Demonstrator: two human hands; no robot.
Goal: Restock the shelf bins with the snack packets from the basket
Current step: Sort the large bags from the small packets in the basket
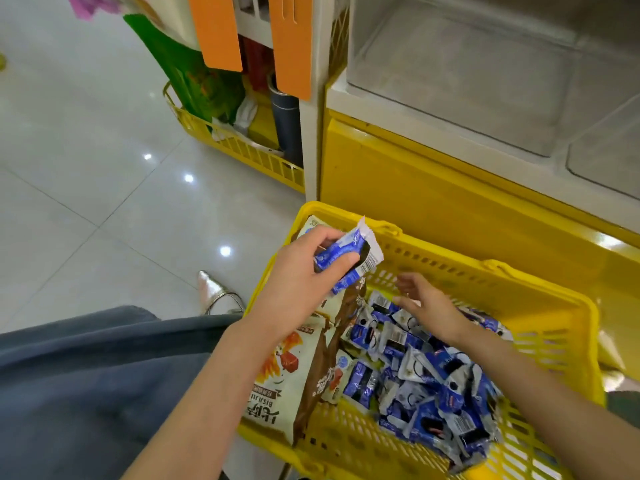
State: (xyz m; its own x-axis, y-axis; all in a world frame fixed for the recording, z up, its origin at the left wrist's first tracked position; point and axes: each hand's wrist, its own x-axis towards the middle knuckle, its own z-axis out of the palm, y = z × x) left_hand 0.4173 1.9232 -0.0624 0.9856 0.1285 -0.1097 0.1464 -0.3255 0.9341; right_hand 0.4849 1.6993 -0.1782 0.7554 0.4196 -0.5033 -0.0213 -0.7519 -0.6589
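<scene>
Gripping blue packets (349,258), left hand (304,275) fingers (341,259) clamp them; right hand (427,306) fingers spread above the basket (485,282) pile.

Basket (450,268): moulded yellow plastic with perforated lattice walls, smooth, with a slight sheen. Snack packets (426,386): thin blue-and-white plastic film, glossy and crinkled, crimped at the seals. Large bags (277,382): printed film, smoother and duller. Shelf bins (450,81): clear plastic, hazy and scuffed. Shelf base (450,202): yellow panel, smooth, semi-gloss. Floor (104,188): pale tiles, highly polished, mirroring the ceiling lights. Hanging tags (218,29): orange, flat, matt. Garment (86,375): grey cloth, soft and matt. Shoe (211,289): pointed, with a silvery metallic shine.
</scene>
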